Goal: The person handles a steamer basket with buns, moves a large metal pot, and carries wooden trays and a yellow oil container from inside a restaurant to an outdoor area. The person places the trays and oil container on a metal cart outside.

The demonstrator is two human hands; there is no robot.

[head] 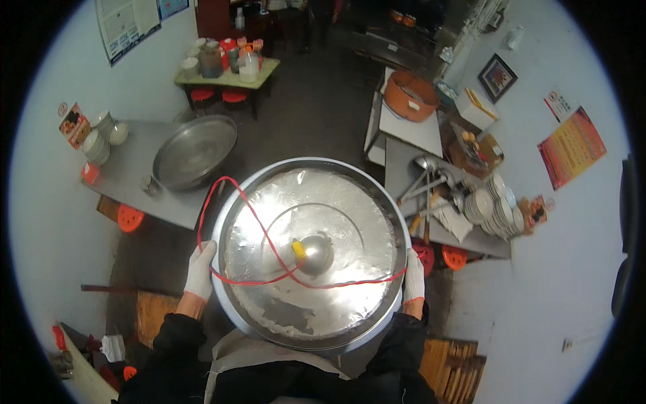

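Note:
A large round metal pot (399,217) is held level in front of my body. Inside its rim sits a shiny metal lid (333,212) with a domed centre and a small yellow piece (299,249) on it. My left hand (200,270), in a white knit glove, grips the pot's left side. On the right side, my right hand (415,275), gloved alike, holds it too. Red cord (262,228) loops across the lid and runs to both hands. The fingers under the pot are hidden.
Left, a grey table (128,166) bears a wide metal basin (197,151) and stacked bowls (96,146). At right, ladles (426,164) and stacked bowls (497,207) lie on another table. An orange-brown round container (411,96) stands farther back. Red stools (130,217) are under the tables.

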